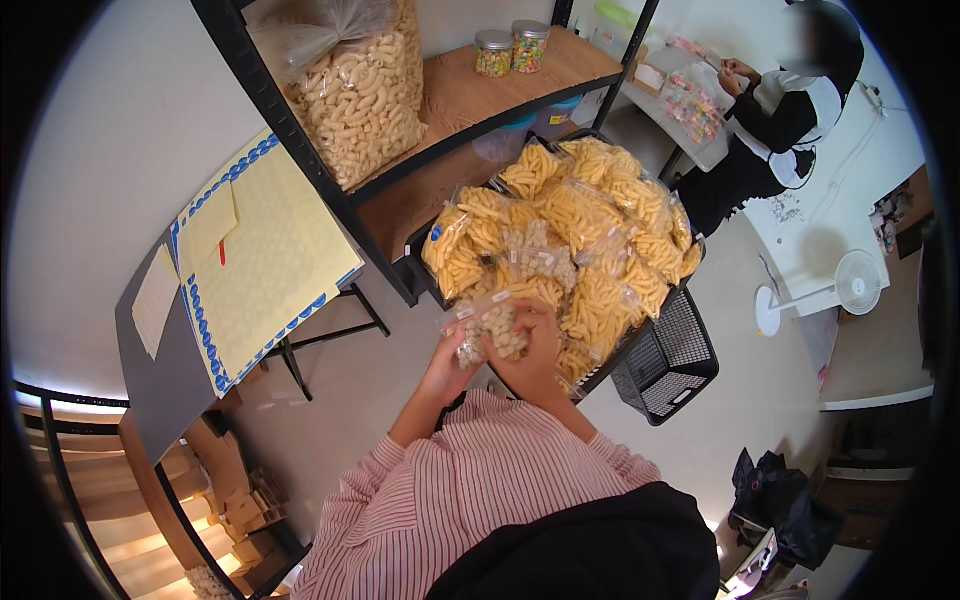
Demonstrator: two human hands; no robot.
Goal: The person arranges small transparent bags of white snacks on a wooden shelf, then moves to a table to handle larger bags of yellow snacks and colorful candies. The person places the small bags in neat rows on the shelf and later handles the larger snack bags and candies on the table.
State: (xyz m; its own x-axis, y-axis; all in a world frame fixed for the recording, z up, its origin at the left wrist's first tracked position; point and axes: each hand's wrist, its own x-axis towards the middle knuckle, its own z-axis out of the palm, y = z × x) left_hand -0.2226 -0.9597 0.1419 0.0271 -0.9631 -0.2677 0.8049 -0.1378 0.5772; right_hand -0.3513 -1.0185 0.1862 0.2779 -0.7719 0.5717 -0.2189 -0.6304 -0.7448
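A clear zip bag of pale, roundish snacks (501, 330) is held between both hands, just over the near edge of a heaped black crate. My left hand (448, 367) grips the bag's left side from below. My right hand (534, 349) lies on its right side with the fingers bent over the plastic. Many clear bags of yellow stick-shaped snacks (592, 300) are piled in the crate. Among them, just beyond my hands, lies another bag of pale snacks (551, 264).
A black-framed shelf (480, 97) holds a big bag of curved tube snacks (360, 97) and two candy jars (493, 56). Left is a table with yellowish sheets (277, 240). A black basket (667, 360) stands right of the crate. A co-worker (787, 112) stands at a far table; a white fan (856, 283) is at right.
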